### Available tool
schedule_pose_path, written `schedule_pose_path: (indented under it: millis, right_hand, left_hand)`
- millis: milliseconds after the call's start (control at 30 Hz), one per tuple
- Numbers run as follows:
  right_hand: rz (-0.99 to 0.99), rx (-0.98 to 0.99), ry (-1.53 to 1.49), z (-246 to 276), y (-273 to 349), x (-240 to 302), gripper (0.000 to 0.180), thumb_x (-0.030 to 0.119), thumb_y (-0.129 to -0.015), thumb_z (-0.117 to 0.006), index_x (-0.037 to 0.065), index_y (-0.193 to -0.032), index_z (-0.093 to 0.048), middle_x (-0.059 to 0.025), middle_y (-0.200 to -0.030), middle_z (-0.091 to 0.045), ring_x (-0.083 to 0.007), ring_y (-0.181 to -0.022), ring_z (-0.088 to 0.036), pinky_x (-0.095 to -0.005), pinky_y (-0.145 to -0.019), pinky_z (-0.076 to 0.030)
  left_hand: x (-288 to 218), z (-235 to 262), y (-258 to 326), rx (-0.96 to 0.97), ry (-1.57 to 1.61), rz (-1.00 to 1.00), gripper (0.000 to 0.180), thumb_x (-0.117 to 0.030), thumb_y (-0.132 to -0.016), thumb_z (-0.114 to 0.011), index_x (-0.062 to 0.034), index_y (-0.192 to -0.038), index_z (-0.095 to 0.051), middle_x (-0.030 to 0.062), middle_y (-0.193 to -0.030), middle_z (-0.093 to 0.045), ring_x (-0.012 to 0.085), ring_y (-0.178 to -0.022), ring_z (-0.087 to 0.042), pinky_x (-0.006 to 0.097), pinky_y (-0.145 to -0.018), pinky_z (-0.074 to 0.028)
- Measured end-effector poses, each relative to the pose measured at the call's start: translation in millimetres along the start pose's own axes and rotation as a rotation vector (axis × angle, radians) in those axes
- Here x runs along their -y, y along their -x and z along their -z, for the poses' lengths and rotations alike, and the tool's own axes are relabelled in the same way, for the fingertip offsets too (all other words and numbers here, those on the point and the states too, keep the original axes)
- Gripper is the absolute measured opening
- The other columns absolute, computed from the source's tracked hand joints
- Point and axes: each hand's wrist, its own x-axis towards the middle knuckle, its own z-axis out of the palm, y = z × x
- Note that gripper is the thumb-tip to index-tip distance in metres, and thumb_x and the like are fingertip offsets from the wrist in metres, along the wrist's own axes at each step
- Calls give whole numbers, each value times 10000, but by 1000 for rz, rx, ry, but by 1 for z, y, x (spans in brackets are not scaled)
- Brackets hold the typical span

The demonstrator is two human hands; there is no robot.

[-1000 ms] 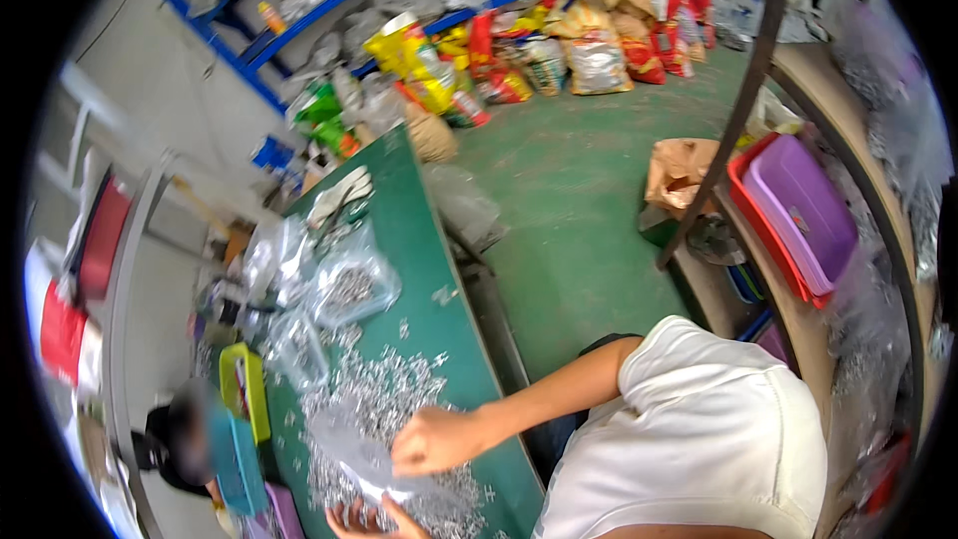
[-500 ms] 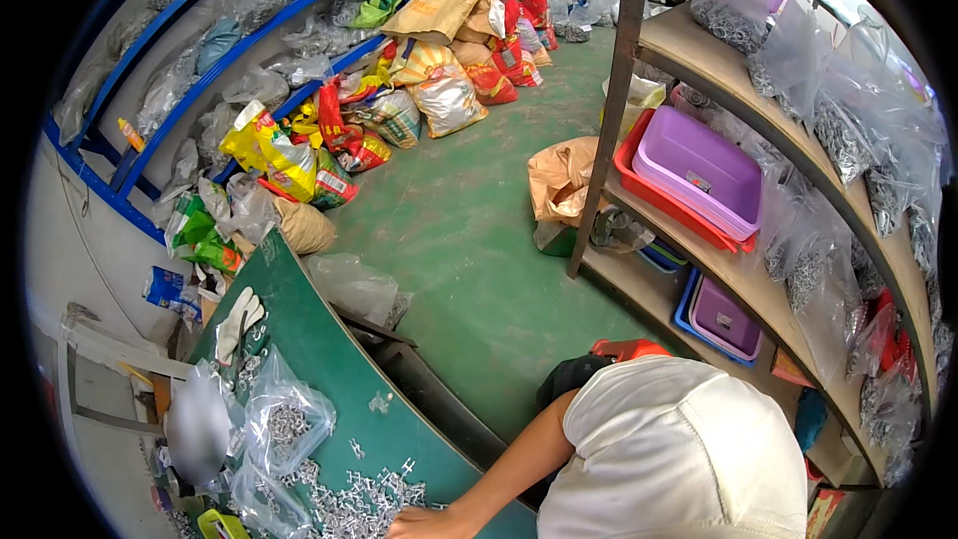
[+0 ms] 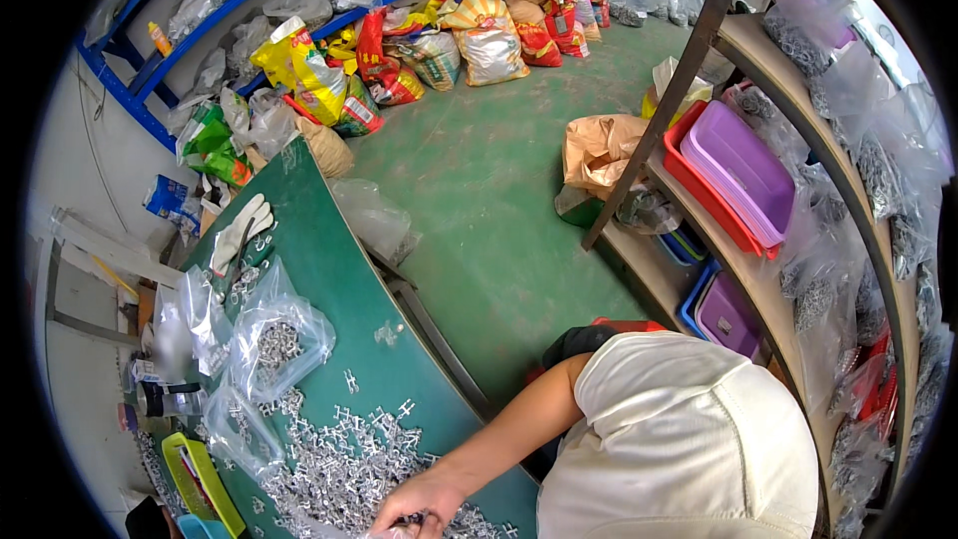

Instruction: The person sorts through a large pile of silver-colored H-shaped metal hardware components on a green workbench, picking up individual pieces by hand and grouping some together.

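Observation:
My right hand (image 3: 424, 502) is low in the view, at the near side of a heap of small silver metal parts (image 3: 344, 459). Its fingers are curled inward around something dark, too small and shaded to make out. Several of the parts look H-shaped. The heap lies on a green tabletop (image 3: 334, 269). Beyond it a clear plastic bag (image 3: 314, 314) with more such parts stands open. My left hand is outside the view.
A white glove (image 3: 239, 230) lies at the table's far end. A yellow-green tray (image 3: 200, 479) is left of the heap. Purple trays (image 3: 738, 170) sit on the right-hand rack; several filled sacks (image 3: 489, 40) line the far wall. A brown paper bag (image 3: 599, 155) stands by the rack.
The view has swung lower and to the left, so more of the metal heap and the yellow-green tray show. More of my right hand and its curled fingers is now visible.

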Motion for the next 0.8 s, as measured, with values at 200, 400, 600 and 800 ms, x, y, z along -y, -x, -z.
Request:
schedule_pose_path:
  millis: [200,400,600,800]
  right_hand:
    - [117,-61,-120,-11,4,-4,362,300,-881,-469,118,-570,-436,25,-483,-363,-71,-347,-215,-224,-350,-185]
    - [269,-75,-86,-3,18,35,333,237,-909,-422,105,-604,-429,34,-537,-392,-51,-390,-279,-198,-362,-224]
    - [694,-860,1347,-53,20,21,174,163,-814,-596,8,-736,-595,-27,-651,-577,-109,-538,-521,-239,-491,-416]
    - [325,-350,1739,-92,-3,-14,109,35,-777,-554,-5,-870,-591,-94,-693,-597,-209,-659,-595,-280,-617,-458]
  left_hand:
    - [6,-5,13,118,-191,-72,473,-152,-751,-603,25,-1161,-448,173,-1054,-513,223,-860,-527,338,-746,-441]
    - [7,-10,5,418,29,78,514,-81,-755,-576,10,-1223,-386,133,-1110,-472,197,-855,-509,308,-738,-436]
    - [-24,-23,12,-17,-172,238,74,-74,-801,-584,-28,-860,-589,-25,-706,-541,37,-603,-467,154,-520,-356]
    - [-23,-62,37,38,-272,2,53,-46,-828,-522,-4,-841,-553,11,-698,-564,50,-622,-484,206,-537,-392]
